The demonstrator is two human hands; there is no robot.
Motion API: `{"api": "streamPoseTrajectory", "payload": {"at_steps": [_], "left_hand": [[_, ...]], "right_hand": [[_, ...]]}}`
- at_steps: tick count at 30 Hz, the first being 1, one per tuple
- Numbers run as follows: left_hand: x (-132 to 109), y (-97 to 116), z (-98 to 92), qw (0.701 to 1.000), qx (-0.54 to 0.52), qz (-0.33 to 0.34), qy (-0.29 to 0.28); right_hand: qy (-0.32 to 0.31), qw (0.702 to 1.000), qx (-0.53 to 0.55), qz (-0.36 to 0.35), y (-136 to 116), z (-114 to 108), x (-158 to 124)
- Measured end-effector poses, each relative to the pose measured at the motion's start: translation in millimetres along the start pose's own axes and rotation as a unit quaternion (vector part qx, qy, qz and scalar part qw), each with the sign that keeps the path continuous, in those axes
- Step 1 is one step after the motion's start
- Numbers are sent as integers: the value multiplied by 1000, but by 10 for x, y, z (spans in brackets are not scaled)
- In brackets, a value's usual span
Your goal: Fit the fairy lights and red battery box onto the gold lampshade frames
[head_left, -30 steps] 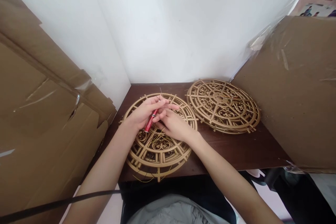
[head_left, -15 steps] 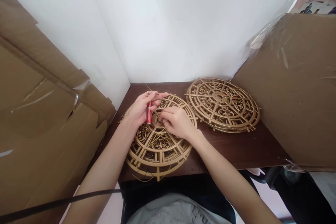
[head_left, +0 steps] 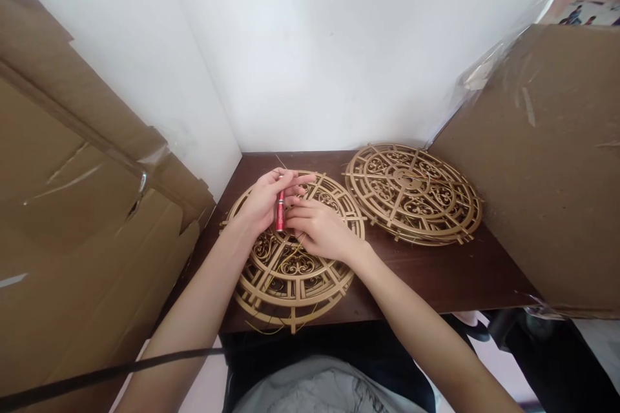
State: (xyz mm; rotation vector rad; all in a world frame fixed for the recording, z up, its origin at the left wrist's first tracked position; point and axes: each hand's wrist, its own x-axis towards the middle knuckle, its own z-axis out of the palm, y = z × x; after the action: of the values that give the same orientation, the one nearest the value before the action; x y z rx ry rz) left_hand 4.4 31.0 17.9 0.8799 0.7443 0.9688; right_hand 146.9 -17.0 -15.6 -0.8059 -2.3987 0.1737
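Observation:
A slim red pen-like tool [head_left: 280, 211] with a silver band is held in my left hand [head_left: 268, 197], gripped by the thumb while other fingers stretch to the right. A thin strand [head_left: 279, 160] pokes up behind that hand. Close beside the tool, my right hand [head_left: 322, 226] has its fingers bent and drawn together over the centre of a round gold openwork panel [head_left: 293, 302]; what they pinch, if anything, is hidden. Thin yellow strands [head_left: 290, 250] lie across the panel below the fingers. More than one panel appears layered there.
On the right of the dark brown table [head_left: 416, 277] lies another stack of gold round panels [head_left: 411, 193]. Cardboard [head_left: 87, 232] walls the left side, and more cardboard [head_left: 557, 174] the right. A white wall [head_left: 339, 64] stands behind. A black strap [head_left: 111, 371] crosses the lower left.
My right hand has moved slightly left, closer to the red tool, and its fingers now hide the panel's centre. My left hand shifted a little to the right with the tool still in it.

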Motion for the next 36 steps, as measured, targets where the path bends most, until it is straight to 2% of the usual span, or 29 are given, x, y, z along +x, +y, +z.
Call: {"api": "streamPoseTrajectory", "payload": {"at_steps": [5, 10, 13, 16, 20, 23, 26, 30, 36], "left_hand": [[2, -35, 21, 1000, 8, -12, -2], [10, -46, 30, 999, -13, -9, 30], [14, -54, 32, 999, -21, -11, 37], [28, -65, 23, 999, -25, -10, 36], [63, -99, -15, 1000, -20, 2, 17], [88, -130, -47, 1000, -17, 11, 0], [100, -148, -67, 1000, -16, 15, 0], [89, -151, -66, 1000, 7, 14, 6], [45, -127, -29, 996, 78, 6, -31]], "right_hand": [[-7, 1000, -3, -18, -14, 17, 3], [-2, 1000, 12, -21, 2, 28, 2], [49, 998, 33, 5, 13, 14, -10], [140, 985, 74, 63, 9, -38, -20], [227, 946, 151, 174, -7, -136, -2], [253, 909, 212, 256, 5, -175, 19], [263, 876, 266, 304, 45, -186, 25], [251, 839, 348, 335, 96, -218, 22], [209, 745, 541, 328, 129, -278, 19]]}}
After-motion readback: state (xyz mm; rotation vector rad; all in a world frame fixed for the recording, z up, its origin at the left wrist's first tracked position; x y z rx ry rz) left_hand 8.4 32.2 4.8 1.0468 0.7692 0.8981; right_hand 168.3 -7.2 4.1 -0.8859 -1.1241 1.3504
